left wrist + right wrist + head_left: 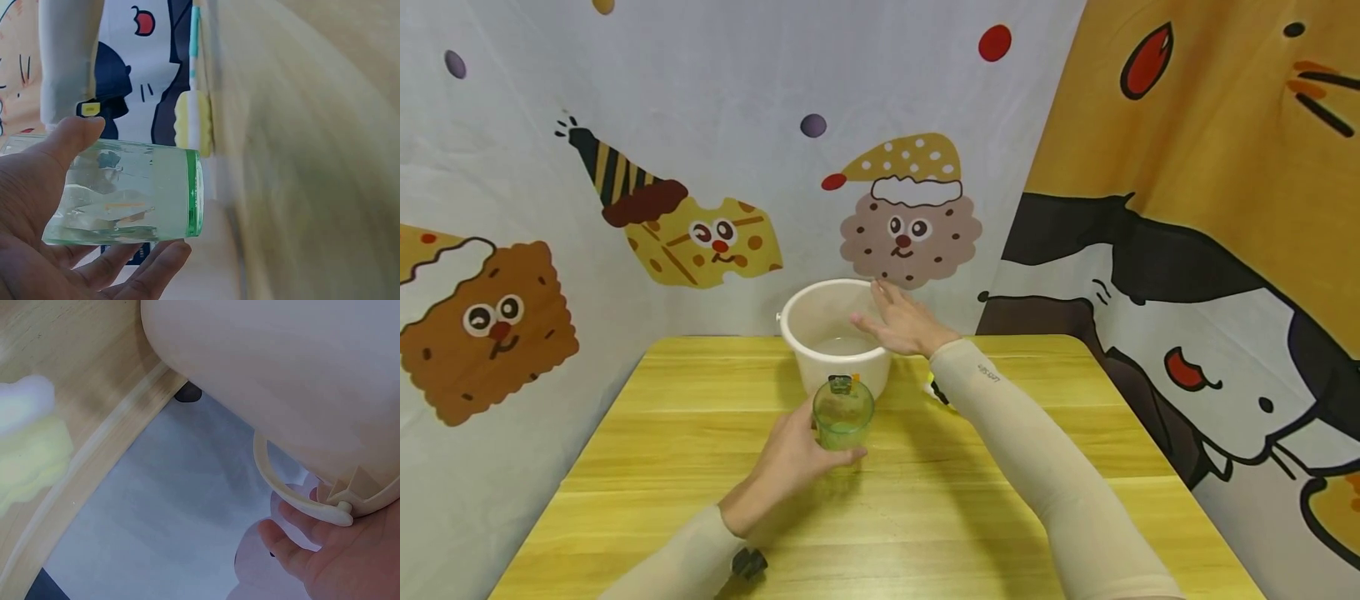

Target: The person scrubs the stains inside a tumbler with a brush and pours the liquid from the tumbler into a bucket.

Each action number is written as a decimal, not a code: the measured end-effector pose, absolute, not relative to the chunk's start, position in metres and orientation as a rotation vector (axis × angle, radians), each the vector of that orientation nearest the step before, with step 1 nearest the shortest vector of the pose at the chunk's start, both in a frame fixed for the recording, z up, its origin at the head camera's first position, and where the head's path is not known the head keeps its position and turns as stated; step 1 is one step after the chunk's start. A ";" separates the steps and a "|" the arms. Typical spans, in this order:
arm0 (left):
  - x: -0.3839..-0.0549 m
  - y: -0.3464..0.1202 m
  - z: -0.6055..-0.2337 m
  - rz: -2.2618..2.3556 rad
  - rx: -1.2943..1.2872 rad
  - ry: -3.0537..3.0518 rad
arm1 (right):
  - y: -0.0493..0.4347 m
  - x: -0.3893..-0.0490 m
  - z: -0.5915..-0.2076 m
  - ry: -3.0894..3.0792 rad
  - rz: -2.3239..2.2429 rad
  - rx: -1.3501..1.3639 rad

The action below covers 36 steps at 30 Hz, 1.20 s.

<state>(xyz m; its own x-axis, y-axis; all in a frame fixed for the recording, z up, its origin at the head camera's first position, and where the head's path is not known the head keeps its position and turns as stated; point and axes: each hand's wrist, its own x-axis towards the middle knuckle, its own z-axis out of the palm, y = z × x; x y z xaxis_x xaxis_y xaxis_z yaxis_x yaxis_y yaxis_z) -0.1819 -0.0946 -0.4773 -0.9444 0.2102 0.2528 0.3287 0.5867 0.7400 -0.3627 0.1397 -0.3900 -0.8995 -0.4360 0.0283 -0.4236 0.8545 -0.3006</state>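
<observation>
My left hand (792, 457) grips a clear green drinking glass (842, 417) above the table, thumb on one side and fingers around the other. Just behind the glass stands a cream plastic bucket (820, 365). At the bucket's right rim is my right hand (908, 325), its fingers extended. In the right wrist view, its fingers (284, 550) lie by the pivot of the bucket's handle (289, 494), not curled round it. A sponge-headed brush (195, 119) with a white and teal handle lies right of the bucket, partly hidden by my right forearm in the head view.
The yellow wood-grain table (895, 533) ends just behind the bucket. A cartoon-printed cloth (722, 125) hangs behind the table and along its sides.
</observation>
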 end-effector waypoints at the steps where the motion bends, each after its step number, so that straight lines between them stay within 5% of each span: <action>1: -0.182 -0.095 -0.475 -1.284 -0.458 -2.669 | 0.140 -0.363 -0.390 2.986 -0.469 -0.692; 36: -0.193 -0.107 -0.391 -1.275 -0.494 -2.433 | 0.138 -0.362 -0.390 2.998 -0.455 -0.703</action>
